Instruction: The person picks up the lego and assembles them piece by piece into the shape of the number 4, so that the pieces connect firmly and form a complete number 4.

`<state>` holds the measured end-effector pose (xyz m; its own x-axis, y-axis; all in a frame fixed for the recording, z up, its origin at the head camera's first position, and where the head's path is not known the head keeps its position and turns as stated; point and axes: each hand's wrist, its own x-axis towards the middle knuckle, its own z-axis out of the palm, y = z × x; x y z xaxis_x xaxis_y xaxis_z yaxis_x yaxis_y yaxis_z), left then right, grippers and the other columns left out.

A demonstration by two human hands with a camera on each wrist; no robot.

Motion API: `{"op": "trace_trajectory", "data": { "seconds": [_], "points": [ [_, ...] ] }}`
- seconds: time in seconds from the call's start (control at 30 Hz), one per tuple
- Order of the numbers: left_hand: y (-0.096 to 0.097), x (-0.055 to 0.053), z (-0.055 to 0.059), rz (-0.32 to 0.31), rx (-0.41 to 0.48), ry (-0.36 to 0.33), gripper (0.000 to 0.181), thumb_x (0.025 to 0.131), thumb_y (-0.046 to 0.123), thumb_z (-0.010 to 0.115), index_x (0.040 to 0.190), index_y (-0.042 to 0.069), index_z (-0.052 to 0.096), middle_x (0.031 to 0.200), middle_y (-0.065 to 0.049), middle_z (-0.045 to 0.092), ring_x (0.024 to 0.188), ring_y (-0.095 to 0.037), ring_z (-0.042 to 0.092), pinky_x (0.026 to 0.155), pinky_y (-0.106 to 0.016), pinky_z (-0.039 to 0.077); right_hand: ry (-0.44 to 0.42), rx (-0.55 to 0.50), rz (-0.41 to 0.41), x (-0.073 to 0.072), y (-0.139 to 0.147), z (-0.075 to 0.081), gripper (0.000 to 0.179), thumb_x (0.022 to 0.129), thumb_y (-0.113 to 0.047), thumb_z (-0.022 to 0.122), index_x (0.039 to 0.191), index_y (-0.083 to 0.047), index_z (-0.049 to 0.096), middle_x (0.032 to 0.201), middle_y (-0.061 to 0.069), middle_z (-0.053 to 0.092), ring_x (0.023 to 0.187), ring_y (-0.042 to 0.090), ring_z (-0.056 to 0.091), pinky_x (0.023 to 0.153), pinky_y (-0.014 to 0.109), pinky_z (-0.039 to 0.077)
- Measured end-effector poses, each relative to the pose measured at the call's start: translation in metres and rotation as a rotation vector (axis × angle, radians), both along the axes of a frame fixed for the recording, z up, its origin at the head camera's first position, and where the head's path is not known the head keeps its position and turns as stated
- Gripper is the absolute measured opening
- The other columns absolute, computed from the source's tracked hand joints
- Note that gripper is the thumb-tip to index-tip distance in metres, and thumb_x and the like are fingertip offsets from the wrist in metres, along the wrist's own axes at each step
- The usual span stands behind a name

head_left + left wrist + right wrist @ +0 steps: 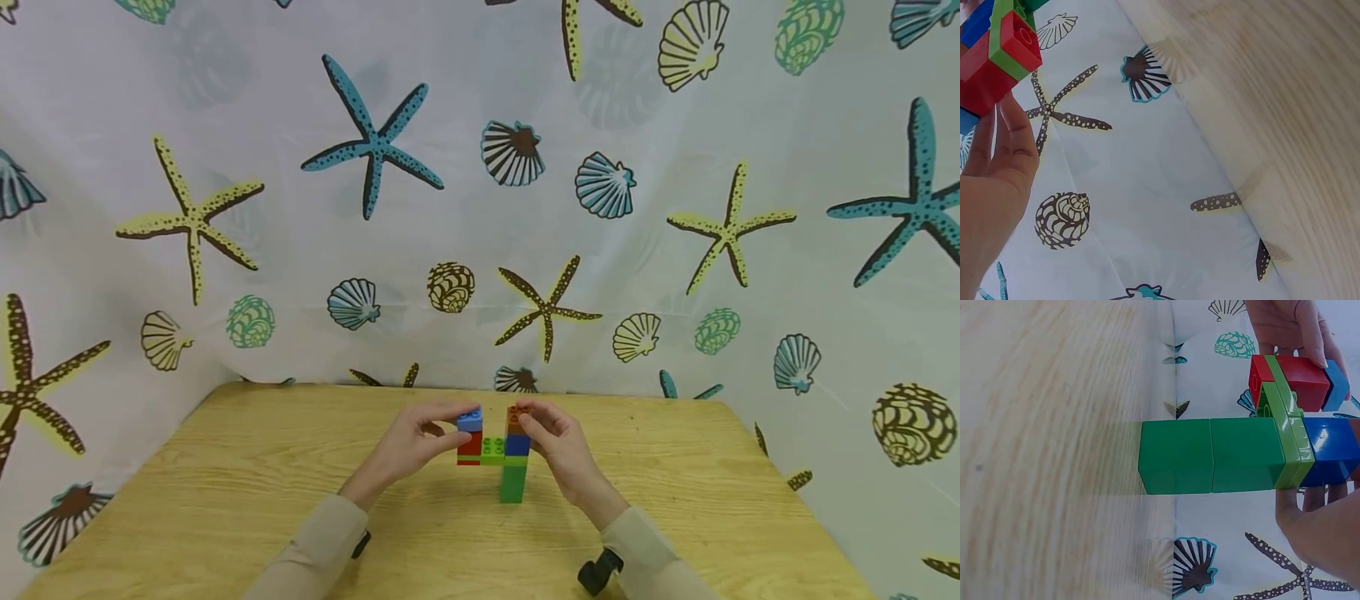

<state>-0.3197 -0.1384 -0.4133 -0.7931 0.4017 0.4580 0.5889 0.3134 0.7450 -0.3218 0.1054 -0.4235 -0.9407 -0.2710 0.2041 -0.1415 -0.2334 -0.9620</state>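
Note:
A toy building-brick structure rises from the table on two stacked green bricks [1210,456]. Across them lies a lime-green brick [492,451] reaching left. Its left end carries a red brick [469,444] topped by a light blue brick [470,420], with a thin red brick [1020,40] underneath. On its right end sit a dark blue brick [517,446] and a brownish-orange brick [513,422]. My left hand [414,439] pinches the light blue brick between thumb and fingers. The right hand [561,446] grips the brownish-orange brick, its fingertips partly hidden behind the tower.
The wooden table [262,483] extends around the structure. Behind it and along its sides hangs a white cloth [450,233] printed with starfish and shells. A dark wrist strap piece [600,572] shows below the right sleeve.

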Motion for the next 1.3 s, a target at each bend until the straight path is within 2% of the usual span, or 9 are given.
{"op": "trace_trajectory", "data": {
  "seconds": [0.23, 0.37, 0.63, 0.8, 0.97, 1.13, 1.3],
  "points": [
    [0.000, -0.002, -0.001, -0.042, -0.047, 0.009, 0.050, 0.078, 0.021, 0.071, 0.124, 0.032, 0.056, 0.113, 0.009, 0.058, 0.091, -0.011, 0.058, 0.072, -0.035, 0.050, 0.017, -0.006, -0.010, 0.000, 0.001, 0.000, 0.051, 0.085, -0.030, 0.064, 0.124, -0.001, 0.050, 0.113, 0.007, 0.056, 0.103, 0.021, 0.051, 0.092, 0.043, 0.036],
    [0.001, -0.002, -0.002, -0.041, -0.080, 0.009, 0.051, 0.079, 0.020, 0.069, 0.125, 0.035, 0.054, 0.113, 0.010, 0.057, 0.091, -0.010, 0.057, 0.073, -0.032, 0.050, 0.020, -0.001, -0.019, 0.000, 0.001, -0.001, 0.048, 0.084, -0.031, 0.064, 0.121, -0.003, 0.053, 0.112, 0.006, 0.057, 0.102, 0.021, 0.052, 0.090, 0.040, 0.039],
    [0.004, 0.000, -0.006, -0.045, -0.026, -0.040, 0.047, 0.082, 0.017, 0.066, 0.126, 0.030, 0.054, 0.110, 0.006, 0.055, 0.093, -0.018, 0.054, 0.071, -0.031, 0.050, 0.004, -0.021, -0.020, -0.002, 0.001, -0.004, 0.044, 0.085, -0.028, 0.063, 0.120, -0.003, 0.054, 0.113, 0.008, 0.056, 0.102, 0.022, 0.052, 0.093, 0.044, 0.037],
    [0.003, -0.001, -0.007, -0.030, -0.017, -0.046, 0.047, 0.082, 0.018, 0.066, 0.125, 0.032, 0.055, 0.110, 0.008, 0.054, 0.093, -0.017, 0.054, 0.071, -0.032, 0.050, 0.009, 0.001, -0.006, -0.003, 0.002, -0.005, 0.045, 0.087, -0.027, 0.061, 0.123, -0.003, 0.051, 0.114, 0.009, 0.055, 0.102, 0.023, 0.051, 0.087, 0.036, 0.041],
    [0.002, -0.001, -0.009, -0.048, -0.017, -0.045, 0.047, 0.084, 0.019, 0.064, 0.128, 0.029, 0.053, 0.110, 0.006, 0.054, 0.094, -0.016, 0.055, 0.075, -0.031, 0.049, 0.103, 0.100, 0.062, -0.003, 0.008, -0.011, 0.046, 0.085, -0.024, 0.063, 0.128, -0.015, 0.049, 0.120, 0.011, 0.053, 0.110, 0.025, 0.050, 0.091, 0.038, 0.041],
    [0.003, 0.001, -0.008, -0.066, 0.026, -0.103, 0.048, 0.086, 0.014, 0.061, 0.129, 0.031, 0.051, 0.118, 0.005, 0.052, 0.100, -0.020, 0.053, 0.082, -0.029, 0.048, 0.188, 0.238, 0.099, -0.001, 0.013, -0.014, 0.056, 0.085, -0.011, 0.063, 0.135, -0.026, 0.041, 0.126, 0.009, 0.050, 0.116, 0.027, 0.046, 0.091, 0.042, 0.041],
    [0.005, 0.010, 0.002, -0.056, 0.056, -0.105, 0.052, 0.088, 0.006, 0.057, 0.133, 0.028, 0.045, 0.127, 0.000, 0.049, 0.106, -0.025, 0.049, 0.082, -0.035, 0.048, 0.222, 0.336, 0.085, 0.001, 0.010, -0.006, 0.063, 0.087, -0.005, 0.059, 0.137, -0.033, 0.035, 0.130, 0.005, 0.046, 0.117, 0.026, 0.045, 0.090, 0.043, 0.042]
  ]
}}
